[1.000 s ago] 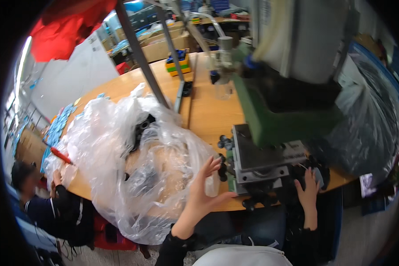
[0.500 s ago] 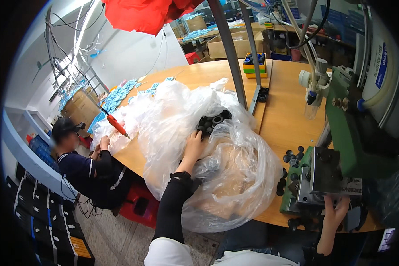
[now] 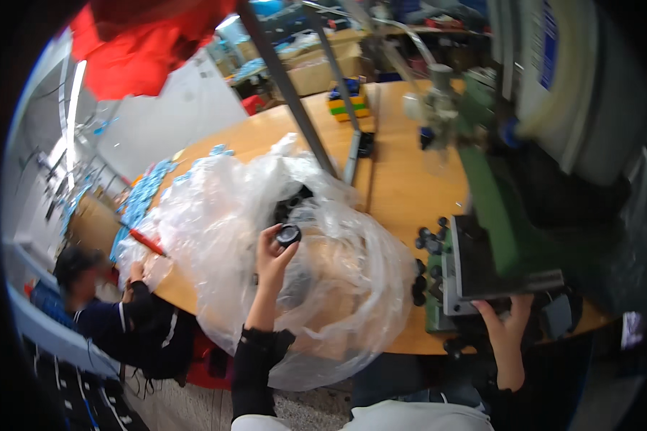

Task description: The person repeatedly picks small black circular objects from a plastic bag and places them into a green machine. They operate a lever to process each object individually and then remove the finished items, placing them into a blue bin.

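Fingers (image 3: 277, 241) of left hand (image 3: 269, 262) pinch black cap (image 3: 289, 234) above bag (image 3: 295, 273); machine (image 3: 482, 266) lies rightward; right hand (image 3: 507, 320) nearer machine, fingers curled on its base.

At about four o'clock the right hand (image 3: 509, 316) has its fingertips tucked out of sight under the grey plate of the green machine (image 3: 485, 208), whose upper part is smeared by blur and cut off near the rim. Toward eight o'clock, a co-worker (image 3: 115, 316) is blurred and partly hidden by the table edge (image 3: 176, 294). What fills the clear plastic bag (image 3: 316, 287) beyond a few dark pieces is unclear.
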`<control>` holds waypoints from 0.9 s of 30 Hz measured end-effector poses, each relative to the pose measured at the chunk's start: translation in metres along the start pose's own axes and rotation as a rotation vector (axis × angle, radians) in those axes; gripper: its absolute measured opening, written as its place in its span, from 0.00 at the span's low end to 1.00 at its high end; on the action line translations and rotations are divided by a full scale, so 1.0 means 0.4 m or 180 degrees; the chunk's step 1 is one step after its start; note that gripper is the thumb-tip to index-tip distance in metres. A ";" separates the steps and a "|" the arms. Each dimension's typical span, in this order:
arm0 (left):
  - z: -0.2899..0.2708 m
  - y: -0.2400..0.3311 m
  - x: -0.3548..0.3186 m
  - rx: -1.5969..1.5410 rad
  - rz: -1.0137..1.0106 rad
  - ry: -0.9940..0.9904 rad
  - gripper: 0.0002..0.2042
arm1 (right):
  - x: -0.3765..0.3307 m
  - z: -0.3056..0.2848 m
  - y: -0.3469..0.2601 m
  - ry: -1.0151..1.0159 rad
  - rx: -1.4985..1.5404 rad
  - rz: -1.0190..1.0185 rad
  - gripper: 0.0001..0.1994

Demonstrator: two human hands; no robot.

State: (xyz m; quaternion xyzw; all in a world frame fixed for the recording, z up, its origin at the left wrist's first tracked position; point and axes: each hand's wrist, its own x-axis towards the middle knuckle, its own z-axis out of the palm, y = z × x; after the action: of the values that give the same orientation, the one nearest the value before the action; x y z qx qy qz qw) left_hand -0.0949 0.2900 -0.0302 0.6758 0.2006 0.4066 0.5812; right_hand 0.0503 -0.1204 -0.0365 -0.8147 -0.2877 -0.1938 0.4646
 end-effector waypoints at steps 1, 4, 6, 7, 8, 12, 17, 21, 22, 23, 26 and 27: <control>0.033 0.050 -0.041 -0.0241 -0.0074 -0.0164 0.25 | 0.004 -0.014 -0.001 -0.0173 0.0353 0.0023 0.28; 0.145 0.138 -0.146 -0.1106 0.0175 -0.0694 0.31 | -0.024 -0.070 0.010 0.0142 0.1157 0.0403 0.27; 0.206 0.159 -0.204 -0.1304 0.0260 -0.1297 0.33 | -0.047 -0.140 0.022 0.0391 0.1136 0.0662 0.26; 0.239 0.161 -0.225 -0.1433 0.0276 -0.1586 0.34 | -0.061 -0.171 0.034 0.0505 0.1150 0.0781 0.26; 0.295 0.188 -0.246 -0.1511 0.0215 -0.1762 0.36 | -0.089 -0.210 0.053 0.0631 0.1160 0.1013 0.25; 0.402 0.182 -0.268 -0.1515 0.0520 -0.2335 0.35 | -0.190 -0.341 0.139 0.1075 0.0320 0.1418 0.22; 0.465 0.162 -0.292 -0.0048 0.0842 -0.2245 0.26 | -0.358 -0.469 0.253 0.0955 -0.1507 0.2100 0.21; 0.537 0.167 -0.310 0.0608 0.0821 -0.2123 0.14 | -0.464 -0.487 0.334 0.1133 -0.1672 0.2581 0.23; 0.549 0.170 -0.315 0.0434 0.0500 -0.2049 0.14 | -0.473 -0.480 0.350 0.1111 -0.1675 0.2563 0.23; 0.562 0.173 -0.320 0.0256 0.0180 -0.1978 0.15 | -0.483 -0.473 0.365 0.1093 -0.1683 0.2551 0.24; 0.610 0.208 -0.341 -0.0007 -0.0075 -0.1799 0.14 | -0.520 -0.456 0.420 0.0597 -0.1868 0.2861 0.28; 0.623 0.215 -0.348 0.0017 0.0021 -0.1666 0.14 | -0.526 -0.448 0.424 0.0417 -0.2142 0.3067 0.30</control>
State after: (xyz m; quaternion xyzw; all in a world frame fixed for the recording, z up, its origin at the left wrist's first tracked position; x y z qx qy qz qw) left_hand 0.0010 0.0105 0.0088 0.7601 0.0422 0.2193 0.6102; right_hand -0.0080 -0.4049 -0.1803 -0.9425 0.2213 -0.0915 0.2331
